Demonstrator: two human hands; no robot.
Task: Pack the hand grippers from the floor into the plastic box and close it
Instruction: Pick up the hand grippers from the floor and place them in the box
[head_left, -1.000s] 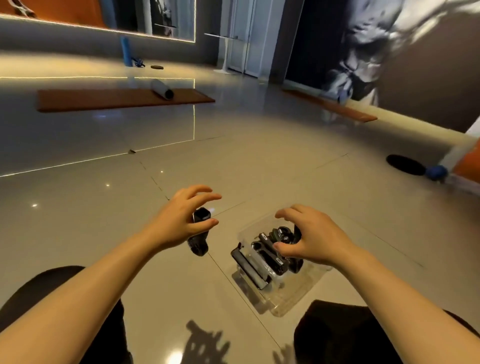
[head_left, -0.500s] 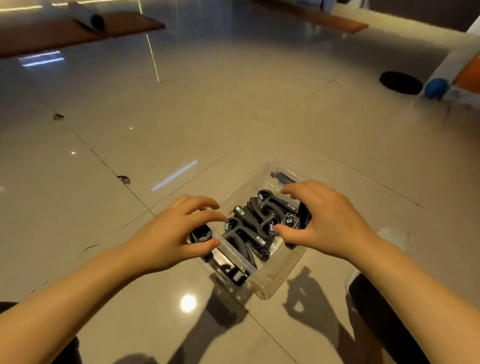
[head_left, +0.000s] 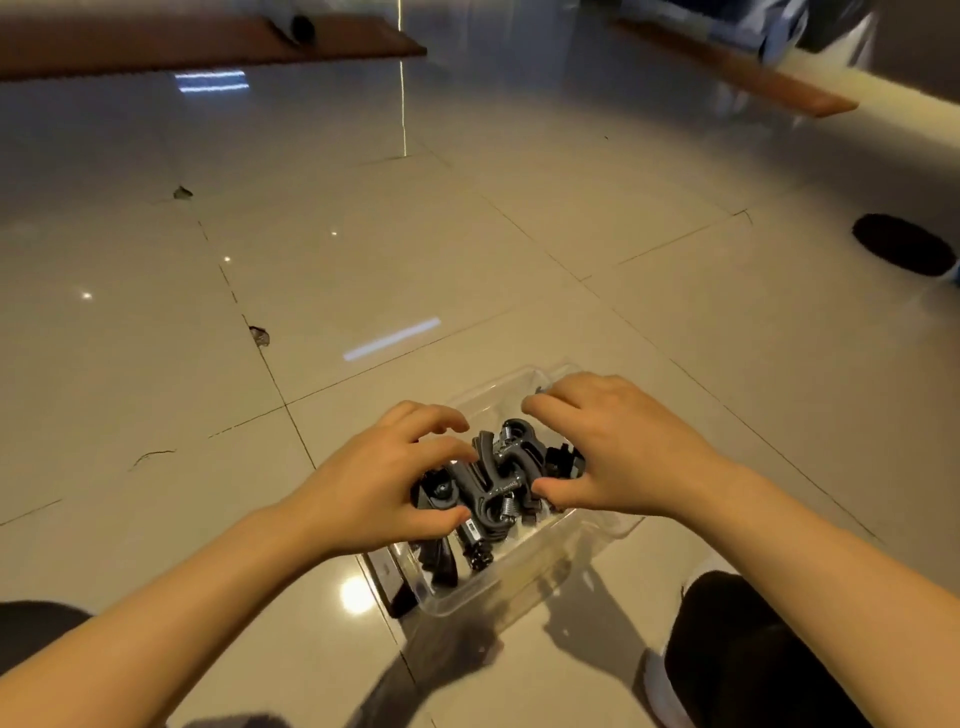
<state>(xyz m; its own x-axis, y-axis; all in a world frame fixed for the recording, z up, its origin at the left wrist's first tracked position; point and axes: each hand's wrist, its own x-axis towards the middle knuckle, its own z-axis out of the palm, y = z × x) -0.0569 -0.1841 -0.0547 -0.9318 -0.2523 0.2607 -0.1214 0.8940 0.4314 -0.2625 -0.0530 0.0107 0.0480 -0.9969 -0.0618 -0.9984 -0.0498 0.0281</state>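
A clear plastic box (head_left: 519, 582) stands on the tiled floor between my knees. Several black hand grippers (head_left: 498, 480) with metal springs lie tangled inside it. My left hand (head_left: 379, 493) hangs over the box's left side, thumb and fingers curled round a black hand gripper (head_left: 439, 493) that sits among the others. My right hand (head_left: 618, 457) covers the box's right side. Its fingers curl over the far rim and its thumb presses a hand gripper (head_left: 566, 465) partly hidden under the palm. No lid covers the box.
Glossy beige tiles surround the box. A brown mat (head_left: 208, 44) with a rolled mat (head_left: 301, 23) lies far left, and a brown board (head_left: 753, 78) far right. A black disc (head_left: 904, 249) lies at the right edge. My knee in black trousers (head_left: 743, 639) is beside the box.
My left hand has carried its hand gripper from beside the box to inside it. My right hand stayed on the grippers in the box. The camera tilted down and came closer.
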